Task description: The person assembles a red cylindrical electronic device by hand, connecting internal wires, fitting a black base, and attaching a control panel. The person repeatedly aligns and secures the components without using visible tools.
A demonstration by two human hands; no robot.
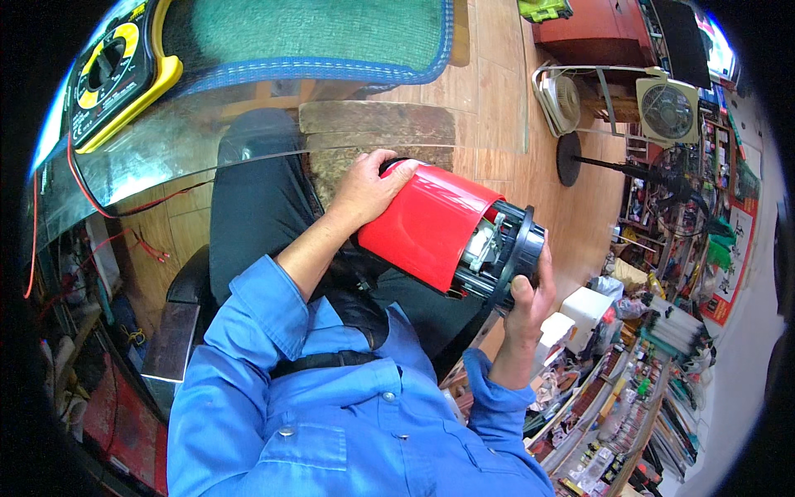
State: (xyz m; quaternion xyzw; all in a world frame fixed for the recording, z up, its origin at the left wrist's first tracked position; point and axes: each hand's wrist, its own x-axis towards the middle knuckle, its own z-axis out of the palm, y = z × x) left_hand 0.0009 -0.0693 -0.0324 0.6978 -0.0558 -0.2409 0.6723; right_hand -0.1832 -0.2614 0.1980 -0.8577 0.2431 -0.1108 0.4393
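Note:
Over my lap I hold a small appliance with a glossy red housing (426, 224), lying tilted on its side. My left hand (371, 189) is closed over the upper left end of the housing, fingers curled round its rim. At the right end a round black base (522, 257) stands apart from the red shell. Metal inner parts (480, 246) show in the gap between them. My right hand (530, 302) grips the base from the right, thumb on its lower side; some of its fingers are hidden behind it.
A glass tabletop (273, 124) lies ahead, with a yellow-and-black multimeter (112, 74) and its red and black leads (124, 211) at left. Two box fans (667, 112) and a stand fan (654, 170) are far right. Cluttered trays of parts (604, 406) lie at my right.

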